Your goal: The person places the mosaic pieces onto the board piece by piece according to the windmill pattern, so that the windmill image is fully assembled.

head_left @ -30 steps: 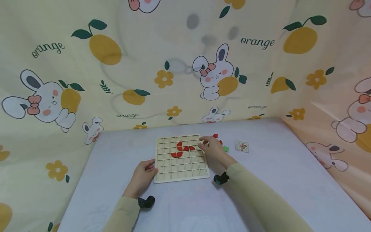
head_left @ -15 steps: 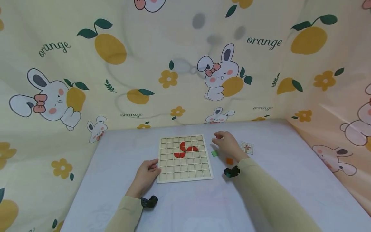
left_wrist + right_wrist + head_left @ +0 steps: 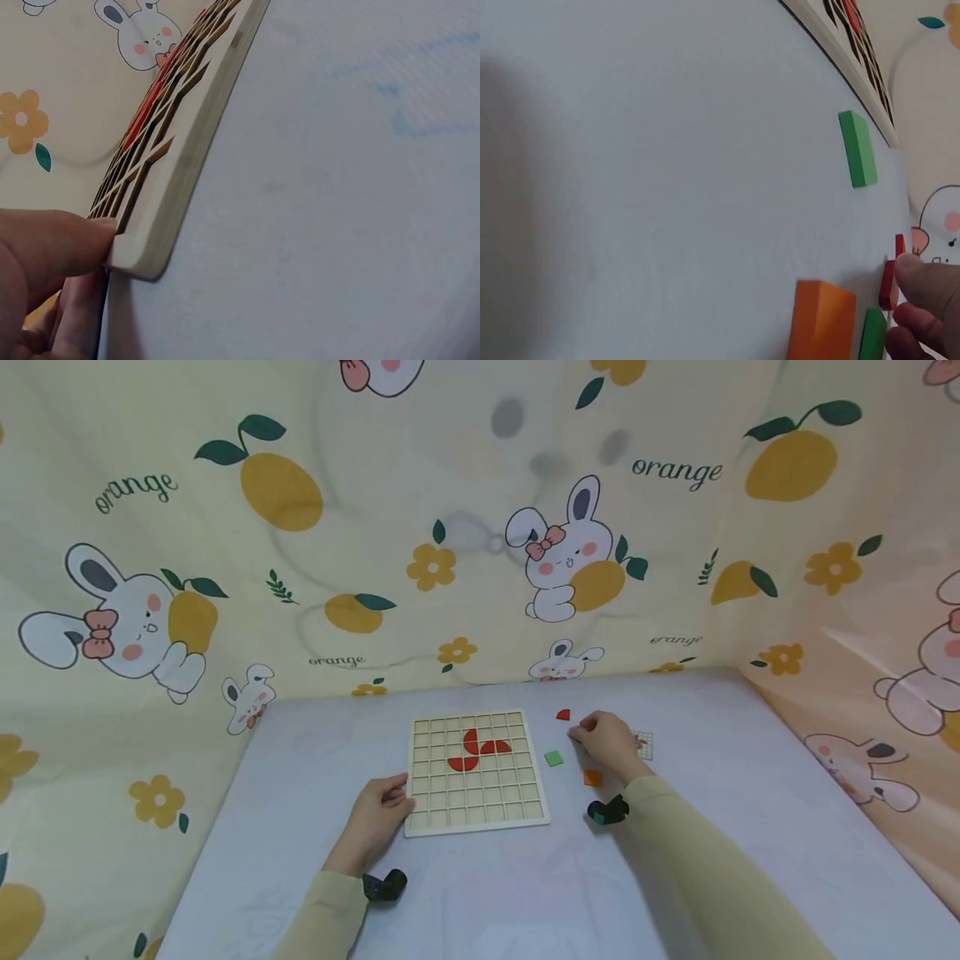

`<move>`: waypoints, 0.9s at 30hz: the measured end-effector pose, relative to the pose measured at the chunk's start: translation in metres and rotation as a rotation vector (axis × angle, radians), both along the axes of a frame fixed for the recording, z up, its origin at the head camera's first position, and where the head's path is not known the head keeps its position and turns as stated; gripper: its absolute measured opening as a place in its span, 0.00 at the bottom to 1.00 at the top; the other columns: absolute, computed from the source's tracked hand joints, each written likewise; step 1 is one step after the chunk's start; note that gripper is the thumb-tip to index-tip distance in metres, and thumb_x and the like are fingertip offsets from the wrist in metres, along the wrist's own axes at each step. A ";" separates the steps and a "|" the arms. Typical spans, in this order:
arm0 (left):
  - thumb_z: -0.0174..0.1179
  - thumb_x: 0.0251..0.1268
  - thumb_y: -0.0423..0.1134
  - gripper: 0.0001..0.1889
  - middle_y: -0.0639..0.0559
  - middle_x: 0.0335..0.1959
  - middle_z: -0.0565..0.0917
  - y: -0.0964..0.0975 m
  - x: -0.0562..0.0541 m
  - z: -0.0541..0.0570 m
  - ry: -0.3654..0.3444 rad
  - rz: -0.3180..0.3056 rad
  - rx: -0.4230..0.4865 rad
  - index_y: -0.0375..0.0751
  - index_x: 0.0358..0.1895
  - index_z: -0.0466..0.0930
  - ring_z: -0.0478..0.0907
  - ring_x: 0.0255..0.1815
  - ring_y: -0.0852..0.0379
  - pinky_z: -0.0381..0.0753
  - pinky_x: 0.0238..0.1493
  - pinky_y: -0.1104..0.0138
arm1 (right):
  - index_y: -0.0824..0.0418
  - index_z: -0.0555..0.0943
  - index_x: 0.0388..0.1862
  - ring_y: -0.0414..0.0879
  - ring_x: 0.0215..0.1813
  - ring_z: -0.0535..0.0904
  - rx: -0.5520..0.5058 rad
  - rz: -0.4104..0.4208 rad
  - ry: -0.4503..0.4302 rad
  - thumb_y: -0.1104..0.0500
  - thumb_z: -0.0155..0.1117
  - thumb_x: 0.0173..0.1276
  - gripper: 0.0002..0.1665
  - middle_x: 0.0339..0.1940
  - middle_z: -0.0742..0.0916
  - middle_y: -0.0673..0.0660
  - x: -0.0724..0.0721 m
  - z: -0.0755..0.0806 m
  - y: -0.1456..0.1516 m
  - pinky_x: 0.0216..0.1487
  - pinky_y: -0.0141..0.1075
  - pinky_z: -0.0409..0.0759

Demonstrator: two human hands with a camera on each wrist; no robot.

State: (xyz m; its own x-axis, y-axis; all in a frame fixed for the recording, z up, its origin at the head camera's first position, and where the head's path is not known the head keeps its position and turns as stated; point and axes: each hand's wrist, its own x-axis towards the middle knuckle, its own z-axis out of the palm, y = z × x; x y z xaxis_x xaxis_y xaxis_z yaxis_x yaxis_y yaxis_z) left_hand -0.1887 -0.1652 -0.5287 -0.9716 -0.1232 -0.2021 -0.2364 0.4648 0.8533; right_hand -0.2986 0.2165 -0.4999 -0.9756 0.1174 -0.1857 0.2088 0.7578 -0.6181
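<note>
A square wooden grid board [image 3: 480, 827] lies on the table, with several red rounded pieces [image 3: 471, 742] set in its cells. At its left edge my left hand [image 3: 375, 814] grips the frame, and the left wrist view shows the thumb on top near a corner. My right hand [image 3: 609, 743] is to the right of the board. In the right wrist view its thumb and fingertips pinch a red piece [image 3: 887, 286], which the fingers partly cover. Just beyond lies another red quarter-round piece [image 3: 563, 715].
Between board and right hand sits a green square piece [image 3: 553, 758]. An orange square piece [image 3: 592, 778] lies nearer, with another green piece [image 3: 872, 334] beside it in the right wrist view. A patterned card [image 3: 646, 746] is partly behind the right hand.
My right hand has moved from the board's right edge to the loose pieces, then slightly right, uncovering a red quarter-round piece. The left hand stays at the board.
</note>
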 end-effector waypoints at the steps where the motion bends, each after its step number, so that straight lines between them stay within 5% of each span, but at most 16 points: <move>1: 0.63 0.62 0.35 0.28 0.47 0.51 0.73 0.000 0.000 -0.001 -0.001 0.000 0.001 0.41 0.67 0.70 0.71 0.50 0.53 0.76 0.54 0.60 | 0.61 0.78 0.47 0.54 0.44 0.73 0.008 -0.007 -0.004 0.48 0.63 0.68 0.18 0.43 0.81 0.59 0.000 0.000 -0.001 0.44 0.41 0.76; 27: 0.64 0.63 0.36 0.28 0.48 0.51 0.72 -0.001 0.001 -0.002 -0.004 0.006 0.011 0.43 0.67 0.71 0.71 0.50 0.53 0.76 0.53 0.59 | 0.59 0.72 0.42 0.53 0.34 0.74 0.105 0.042 0.090 0.56 0.60 0.70 0.10 0.33 0.80 0.58 0.005 0.005 -0.023 0.30 0.38 0.72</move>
State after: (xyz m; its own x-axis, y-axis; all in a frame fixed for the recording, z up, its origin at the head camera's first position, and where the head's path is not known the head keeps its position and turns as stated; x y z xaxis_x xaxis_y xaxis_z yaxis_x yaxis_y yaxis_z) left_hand -0.1875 -0.1664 -0.5308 -0.9702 -0.1264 -0.2069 -0.2421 0.4542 0.8574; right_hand -0.2935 0.1937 -0.4947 -0.9922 0.0901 -0.0863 0.1229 0.8261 -0.5500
